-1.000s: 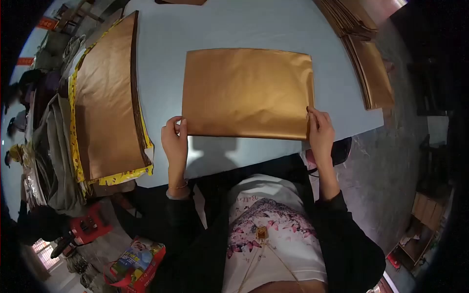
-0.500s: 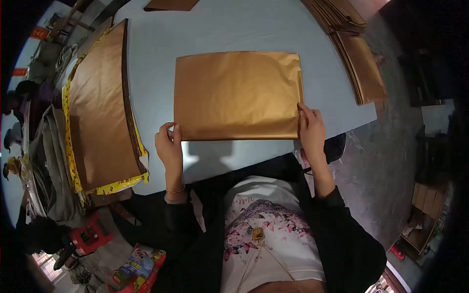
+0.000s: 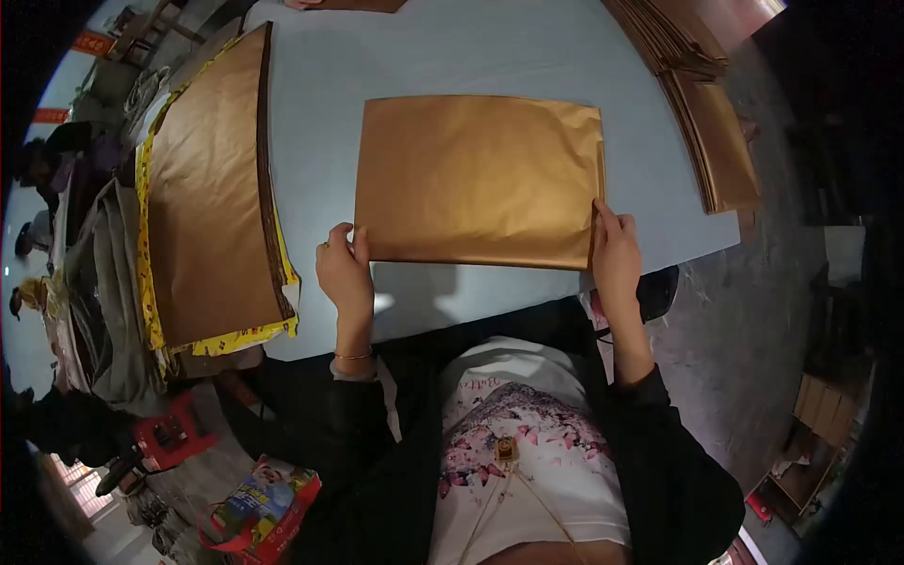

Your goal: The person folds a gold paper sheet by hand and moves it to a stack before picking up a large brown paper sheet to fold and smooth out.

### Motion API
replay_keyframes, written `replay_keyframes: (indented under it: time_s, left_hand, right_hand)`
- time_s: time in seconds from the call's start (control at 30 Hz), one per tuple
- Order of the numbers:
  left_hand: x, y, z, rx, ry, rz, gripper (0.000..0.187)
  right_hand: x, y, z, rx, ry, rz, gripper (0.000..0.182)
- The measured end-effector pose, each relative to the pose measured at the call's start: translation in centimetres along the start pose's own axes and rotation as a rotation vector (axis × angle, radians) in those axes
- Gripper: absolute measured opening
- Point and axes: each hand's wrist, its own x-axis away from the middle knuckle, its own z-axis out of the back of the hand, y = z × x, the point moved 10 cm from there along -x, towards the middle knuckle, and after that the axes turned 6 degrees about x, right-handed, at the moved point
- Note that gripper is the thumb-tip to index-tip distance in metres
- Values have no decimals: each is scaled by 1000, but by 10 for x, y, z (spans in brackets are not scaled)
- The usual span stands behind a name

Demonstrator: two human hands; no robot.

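Observation:
A folded sheet of gold-brown paper (image 3: 480,179) lies flat on the pale table in front of me, its fold along the near edge. My left hand (image 3: 346,266) is at the sheet's lower left corner, thumb against the edge and fingers curled. At the lower right edge, my right hand (image 3: 617,252) has its fingertips and thumb closed on the paper. Fingers under the sheet are hidden.
A stack of large brown paper sheets (image 3: 217,188) on yellow wrapping lies left. Folded gold paper bundles (image 3: 711,141) lie along the table's right edge. Another brown piece (image 3: 363,4) is at the far edge, beside part of another person's hand (image 3: 301,4). The table (image 3: 490,52) is pale.
The whole view has shifted, so table, paper and hands appear farther right. Part of another person's hand now shows at the far edge. My hands stay at the sheet's two sides.

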Motion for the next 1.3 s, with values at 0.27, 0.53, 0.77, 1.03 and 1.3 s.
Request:
replay_keyframes:
  time_s: [0.27,0.53,0.77,1.03,1.3]
  left_hand:
    - [3,10,2,-164,58,-74,23]
    - [5,3,-2,-207,67,-48,27]
    - [5,4,-2,-202,74,-90,28]
    - [4,0,-6,-239,23,-29,39]
    - [8,1,1,-299,167,-96,42]
  right_hand:
    - [2,-1,-4,113,-58,-25,35]
    - [4,-4,-4,182,-64,-45,36]
    - [6,-9,2,210,-25,-11,39]
    - [6,2,-10,345,87,81,40]
    - [8,-8,-6,432,103,138,45]
